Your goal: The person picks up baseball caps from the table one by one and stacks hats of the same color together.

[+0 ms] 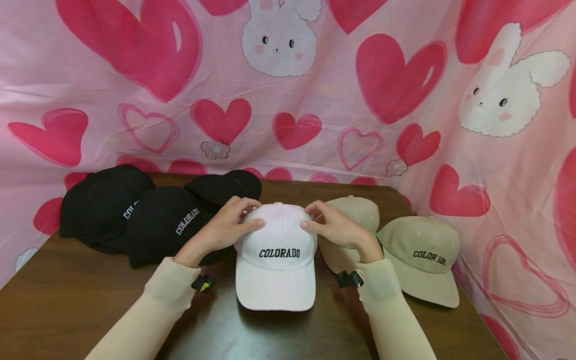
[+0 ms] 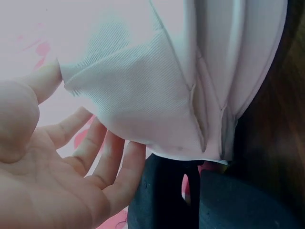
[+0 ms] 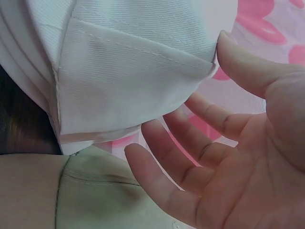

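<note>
In the head view a white baseball cap with black COLORADO lettering faces me at the middle of the table, brim toward me. My left hand holds the left side of its crown, thumb in front and fingers behind. On the opposite side my right hand grips the crown the same way. Both wrist views show layered white fabric edges, like caps nested together. In the left wrist view the fingertips are right at the cap's lower back edge; the right fingertips are likewise along that edge.
Several black caps with white lettering overlap at the left and behind the left hand. To the right stand two beige caps, one partly behind the right hand and another near the edge of the brown wooden table. A pink heart-patterned cloth hangs behind.
</note>
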Demonstrator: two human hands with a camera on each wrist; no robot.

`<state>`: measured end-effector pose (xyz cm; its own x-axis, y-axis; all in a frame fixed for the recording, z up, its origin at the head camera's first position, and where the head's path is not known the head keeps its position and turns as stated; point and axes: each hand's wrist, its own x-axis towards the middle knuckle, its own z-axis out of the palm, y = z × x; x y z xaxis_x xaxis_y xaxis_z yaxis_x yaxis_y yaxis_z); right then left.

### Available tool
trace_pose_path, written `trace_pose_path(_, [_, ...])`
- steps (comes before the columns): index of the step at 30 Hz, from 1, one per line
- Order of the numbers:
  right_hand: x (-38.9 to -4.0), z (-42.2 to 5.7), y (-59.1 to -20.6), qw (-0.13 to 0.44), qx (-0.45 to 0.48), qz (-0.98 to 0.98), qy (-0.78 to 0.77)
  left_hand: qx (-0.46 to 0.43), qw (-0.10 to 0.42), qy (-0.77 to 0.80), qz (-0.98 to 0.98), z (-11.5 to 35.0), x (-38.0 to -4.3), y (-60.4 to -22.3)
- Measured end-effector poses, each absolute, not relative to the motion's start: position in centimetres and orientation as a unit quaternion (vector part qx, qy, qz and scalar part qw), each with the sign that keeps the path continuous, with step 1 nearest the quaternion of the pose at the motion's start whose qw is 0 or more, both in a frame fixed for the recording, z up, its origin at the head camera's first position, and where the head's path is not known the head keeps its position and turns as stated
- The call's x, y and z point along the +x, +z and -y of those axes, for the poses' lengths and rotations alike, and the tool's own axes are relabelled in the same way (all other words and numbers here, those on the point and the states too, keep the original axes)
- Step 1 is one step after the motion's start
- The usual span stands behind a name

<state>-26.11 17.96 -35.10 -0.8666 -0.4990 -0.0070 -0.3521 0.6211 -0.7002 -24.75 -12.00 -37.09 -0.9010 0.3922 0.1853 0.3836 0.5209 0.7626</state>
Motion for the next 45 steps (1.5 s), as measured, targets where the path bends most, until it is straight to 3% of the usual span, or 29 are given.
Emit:
trace_pose_path(14, [-25.9,-18.4,-34.7,0.092,-0.234,-0.902,-0.351,0.209,-0.02,0.429,-0.878,11.4,-25.0,-37.3])
trace_pose_path(25, [-25.0,-18.6,-33.2,0.082,-0.252,-0.903,-0.339,0.254,-0.022,0.423,-0.869,12.6,-24.7,-36.0])
trace_pose_path(45, [-24.0,-18.6,-31.4,0.005,-0.31,-0.884,-0.35,0.232,-0.079,0.405,-0.881,17.4,-24.1,-32.1])
